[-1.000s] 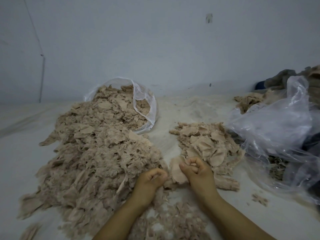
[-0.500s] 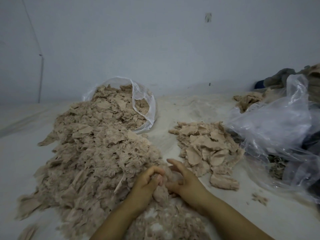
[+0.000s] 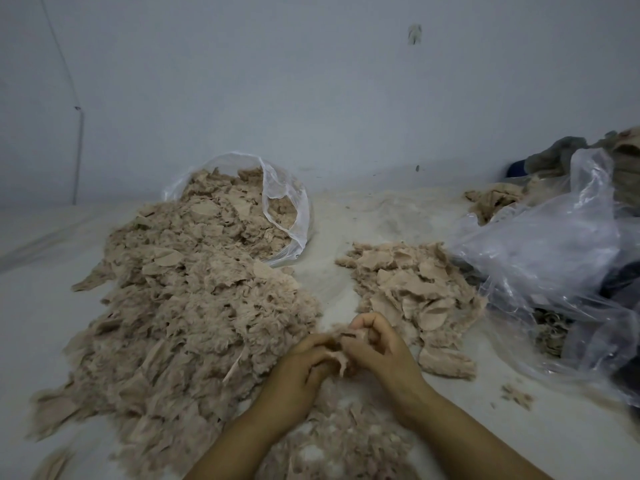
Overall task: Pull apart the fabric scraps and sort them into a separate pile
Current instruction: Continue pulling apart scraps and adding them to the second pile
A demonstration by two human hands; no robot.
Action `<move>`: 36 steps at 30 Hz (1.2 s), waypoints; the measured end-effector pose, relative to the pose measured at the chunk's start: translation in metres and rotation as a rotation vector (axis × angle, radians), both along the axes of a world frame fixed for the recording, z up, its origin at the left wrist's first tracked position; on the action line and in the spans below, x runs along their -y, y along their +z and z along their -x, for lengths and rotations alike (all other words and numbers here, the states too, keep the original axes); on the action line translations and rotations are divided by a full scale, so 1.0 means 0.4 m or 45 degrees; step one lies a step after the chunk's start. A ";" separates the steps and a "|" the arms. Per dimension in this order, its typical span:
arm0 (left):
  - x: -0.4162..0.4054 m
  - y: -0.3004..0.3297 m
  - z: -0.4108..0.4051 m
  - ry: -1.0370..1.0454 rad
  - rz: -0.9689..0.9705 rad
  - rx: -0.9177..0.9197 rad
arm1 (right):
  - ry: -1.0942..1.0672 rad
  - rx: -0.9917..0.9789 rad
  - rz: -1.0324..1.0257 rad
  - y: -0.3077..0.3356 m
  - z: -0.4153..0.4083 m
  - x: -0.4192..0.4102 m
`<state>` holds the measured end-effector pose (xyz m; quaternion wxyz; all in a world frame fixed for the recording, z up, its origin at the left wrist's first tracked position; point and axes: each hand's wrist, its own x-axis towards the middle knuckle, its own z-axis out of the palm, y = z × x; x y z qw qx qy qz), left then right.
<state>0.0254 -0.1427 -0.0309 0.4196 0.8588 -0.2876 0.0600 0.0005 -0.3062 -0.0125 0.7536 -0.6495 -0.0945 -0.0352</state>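
A big heap of beige, fuzzy fabric scraps (image 3: 180, 306) spreads over the left of the white surface, spilling from a clear plastic bag (image 3: 284, 209). A smaller pile of flatter scraps (image 3: 415, 289) lies to the right. My left hand (image 3: 298, 372) and my right hand (image 3: 377, 348) meet at the near edge between the two piles, fingers curled, both gripping one small clump of scraps (image 3: 337, 344) between them. More loose scraps (image 3: 332, 448) lie under my forearms.
A large crumpled clear plastic bag (image 3: 554, 265) fills the right side, with dark cloth (image 3: 561, 157) behind it. A few stray bits (image 3: 517, 398) lie near the right front. A pale wall (image 3: 311, 81) closes off the back.
My right hand dropped a flat scrap by the right pile, swung back left, and now both hands grip a new clump at the big heap's near edge.
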 end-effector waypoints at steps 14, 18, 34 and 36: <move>0.000 0.011 0.006 0.030 0.331 -0.148 | -0.326 -0.033 0.122 -0.014 -0.012 0.002; 0.000 0.008 0.009 0.035 0.377 -0.170 | -0.231 -0.154 -0.098 -0.006 -0.013 0.007; 0.011 0.036 -0.002 0.262 0.756 -0.353 | -0.420 -0.213 -0.099 0.000 -0.026 0.020; 0.011 0.032 0.007 0.170 0.672 -0.358 | -0.302 -0.214 -0.038 -0.002 -0.020 0.018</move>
